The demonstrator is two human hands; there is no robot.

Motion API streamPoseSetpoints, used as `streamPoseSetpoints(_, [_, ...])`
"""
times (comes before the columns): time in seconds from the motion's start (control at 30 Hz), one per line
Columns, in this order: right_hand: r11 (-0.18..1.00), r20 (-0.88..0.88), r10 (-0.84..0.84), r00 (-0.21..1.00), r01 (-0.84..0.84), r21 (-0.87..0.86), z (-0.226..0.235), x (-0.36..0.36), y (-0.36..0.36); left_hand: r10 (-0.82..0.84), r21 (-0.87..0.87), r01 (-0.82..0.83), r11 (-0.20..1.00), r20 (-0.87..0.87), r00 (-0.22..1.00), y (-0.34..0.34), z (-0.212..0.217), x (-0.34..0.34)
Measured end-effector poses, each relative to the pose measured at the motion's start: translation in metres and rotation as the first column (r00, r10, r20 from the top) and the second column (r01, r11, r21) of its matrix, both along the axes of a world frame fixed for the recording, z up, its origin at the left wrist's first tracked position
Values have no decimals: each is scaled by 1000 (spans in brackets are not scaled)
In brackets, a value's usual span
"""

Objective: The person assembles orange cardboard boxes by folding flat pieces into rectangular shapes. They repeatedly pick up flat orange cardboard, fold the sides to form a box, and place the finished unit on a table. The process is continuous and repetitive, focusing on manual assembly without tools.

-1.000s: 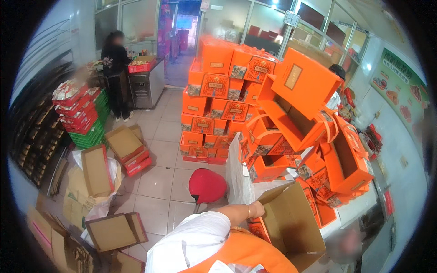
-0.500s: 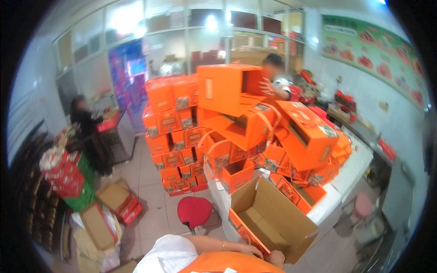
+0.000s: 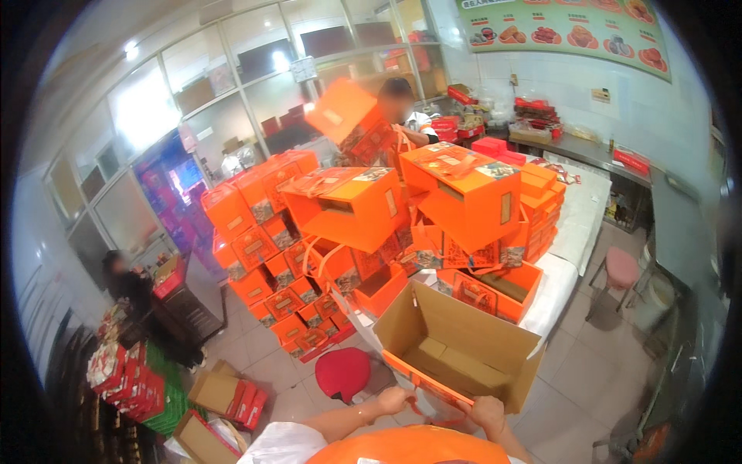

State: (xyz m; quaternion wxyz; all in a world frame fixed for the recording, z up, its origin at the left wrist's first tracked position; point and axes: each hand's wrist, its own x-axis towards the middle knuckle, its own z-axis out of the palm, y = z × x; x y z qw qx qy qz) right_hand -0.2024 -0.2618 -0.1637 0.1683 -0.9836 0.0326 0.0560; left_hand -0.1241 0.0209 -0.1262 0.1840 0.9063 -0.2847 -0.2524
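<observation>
Orange flat gift box (image 3: 421,379) held at the lip of one open cardboard carton (image 3: 464,348).

Both the left hand (image 3: 394,400) and the right hand (image 3: 488,411) are closed on its thin handle cords; the box is judged light, stiff and crushable, best gripped by the edges. Two hands and one red stool (image 3: 342,373) are counted; the stacked orange boxes (image 3: 270,263) are too many to count.

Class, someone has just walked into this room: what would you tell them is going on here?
A person is packing orange gift boxes. The left hand and right hand grip the orange handle of a flat orange box at the near edge of an open cardboard carton, which tilts toward them. Stacks of orange boxes crowd the table behind. A co-worker across the table lifts another orange box.
</observation>
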Motion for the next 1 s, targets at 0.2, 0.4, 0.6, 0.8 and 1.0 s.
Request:
streamPoseSetpoints(0.2, [999,-139,54,989,-53,10,4,6,1,-106,-371,261,891,388,916,-65,53,-7])
streamPoseSetpoints(0.4, [1000,-215,13,976,-15,-6,22,8,12,-317,-172,377,910,297,901,-99,25,9])
streamPoseSetpoints(0.6, [995,-246,100,964,-102,6,17,11,5,-457,-31,481,876,266,849,-74,9,38])
streamPoseSetpoints(0.8, [985,-236,170,957,-164,43,-5,18,-3,-566,88,559,825,136,813,-26,-2,92])
streamPoseSetpoints(1.0, [991,-467,127,875,-127,31,11,18,1,-521,57,525,849,-69,851,4,-19,114])
